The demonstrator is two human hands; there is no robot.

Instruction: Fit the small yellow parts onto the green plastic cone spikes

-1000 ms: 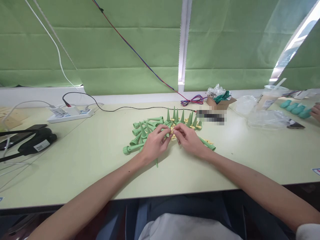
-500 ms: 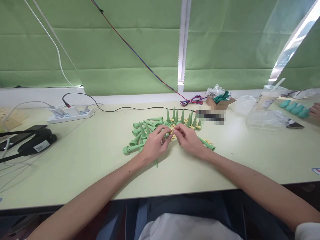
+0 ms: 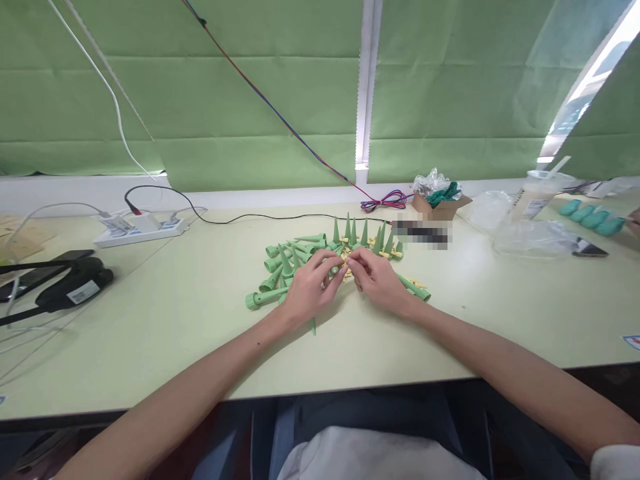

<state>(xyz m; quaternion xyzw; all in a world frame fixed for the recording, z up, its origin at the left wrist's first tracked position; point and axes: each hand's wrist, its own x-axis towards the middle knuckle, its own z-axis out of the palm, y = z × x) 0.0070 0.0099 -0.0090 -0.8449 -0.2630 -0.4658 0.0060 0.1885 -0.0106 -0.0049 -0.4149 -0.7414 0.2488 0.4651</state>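
Observation:
My left hand (image 3: 314, 285) is closed around a slim green plastic cone (image 3: 313, 327), whose pointed end sticks out below the palm. Thumb and fingertips of my right hand (image 3: 376, 279) are pinched together against the left fingertips, at a small yellow plastic piece mostly hidden by the fingers. Just behind the hands lies a heap of small yellow pieces (image 3: 345, 253). Loose green cones (image 3: 274, 263) lie to the left, some tipped over and some upright. Several upright cones with yellow pieces at their bases (image 3: 365, 232) stand in a row behind my right hand.
At left are a power strip (image 3: 145, 230) and a black strapped device (image 3: 75, 283). Behind to the right stand a small cardboard box (image 3: 440, 208) and a drink cup (image 3: 533, 197). A phone (image 3: 590, 248), turquoise objects (image 3: 593, 217) and another person's hand (image 3: 634, 222) are far right.
My hands stay together in almost the same place, with only a tiny shift of the fingers. At far right, the other person's hand has moved slightly toward the picture's edge.

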